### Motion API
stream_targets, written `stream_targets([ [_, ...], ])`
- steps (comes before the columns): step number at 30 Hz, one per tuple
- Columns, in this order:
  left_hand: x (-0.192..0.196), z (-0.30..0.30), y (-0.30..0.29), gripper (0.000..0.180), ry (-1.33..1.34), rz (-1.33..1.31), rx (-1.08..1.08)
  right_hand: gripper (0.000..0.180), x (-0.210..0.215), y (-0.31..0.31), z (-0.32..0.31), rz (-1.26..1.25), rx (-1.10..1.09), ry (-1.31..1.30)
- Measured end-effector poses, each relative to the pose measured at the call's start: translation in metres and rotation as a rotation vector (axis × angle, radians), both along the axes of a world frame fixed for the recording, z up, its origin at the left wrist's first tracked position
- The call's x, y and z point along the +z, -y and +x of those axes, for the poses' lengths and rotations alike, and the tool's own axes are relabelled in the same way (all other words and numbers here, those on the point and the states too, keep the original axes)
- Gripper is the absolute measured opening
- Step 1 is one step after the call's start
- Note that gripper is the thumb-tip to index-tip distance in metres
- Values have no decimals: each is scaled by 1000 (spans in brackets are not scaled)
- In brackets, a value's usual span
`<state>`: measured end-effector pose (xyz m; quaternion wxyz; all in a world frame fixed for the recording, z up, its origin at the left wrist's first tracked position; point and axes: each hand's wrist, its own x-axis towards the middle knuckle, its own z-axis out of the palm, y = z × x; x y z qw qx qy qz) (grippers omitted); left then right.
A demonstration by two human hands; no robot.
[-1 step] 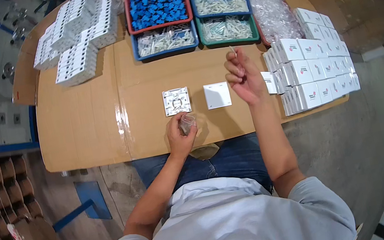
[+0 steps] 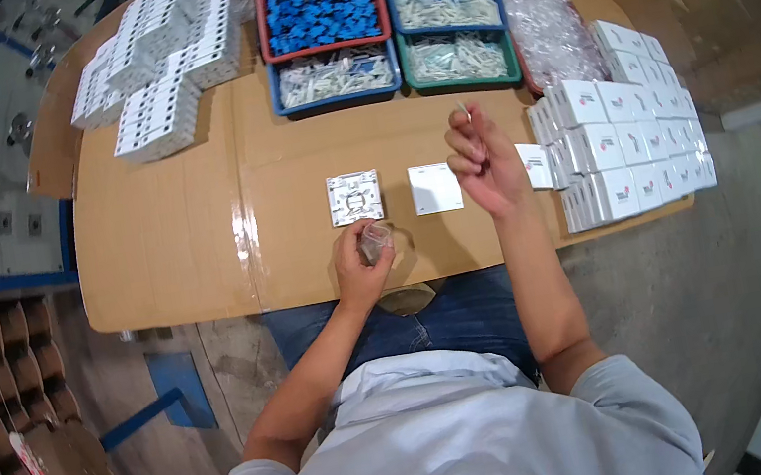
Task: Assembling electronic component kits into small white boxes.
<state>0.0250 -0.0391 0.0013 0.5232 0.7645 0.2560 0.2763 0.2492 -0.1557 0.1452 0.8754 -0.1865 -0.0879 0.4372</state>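
My left hand (image 2: 359, 276) is closed around a small clear plastic bag (image 2: 377, 241) near the table's front edge. Just beyond it lies a square white frame (image 2: 355, 198) with a round opening and fittings in its middle. To the right of that is a flat white square plate (image 2: 435, 189). My right hand (image 2: 489, 164) is raised over the table, right of the plate. Its fingertips pinch a thin, pale, stick-like piece (image 2: 464, 109), too small to name surely.
Trays at the back hold blue plastic parts (image 2: 317, 7), small white pieces (image 2: 448, 7) and clear plastic bags (image 2: 549, 28). Stacked white boxes (image 2: 602, 145) stand at the right, with one box (image 2: 534, 166) beside them. White units (image 2: 159, 115) are piled at the far left on cardboard (image 2: 162, 224).
The whole view has shifted slightly, and the things on the table sit a little further right in it. My right hand is slightly lower in the picture; both hands keep their holds.
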Motion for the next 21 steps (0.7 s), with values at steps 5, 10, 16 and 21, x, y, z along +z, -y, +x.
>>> stream_targets([
  [5, 16, 2, -1, 41, -22, 178, -15, 16, 26, -3, -61, -13, 79, 26],
  [10, 19, 1, 0, 43, -21, 62, 4, 23, 27, -10, -89, 137, 291, -116],
  [16, 15, 4, -3, 43, 46, 130, -7, 24, 23, -17, -103, 156, 324, -235],
  [21, 16, 3, -3, 42, 21, 67, -18, 24, 24, -14, -100, 150, 297, -221],
])
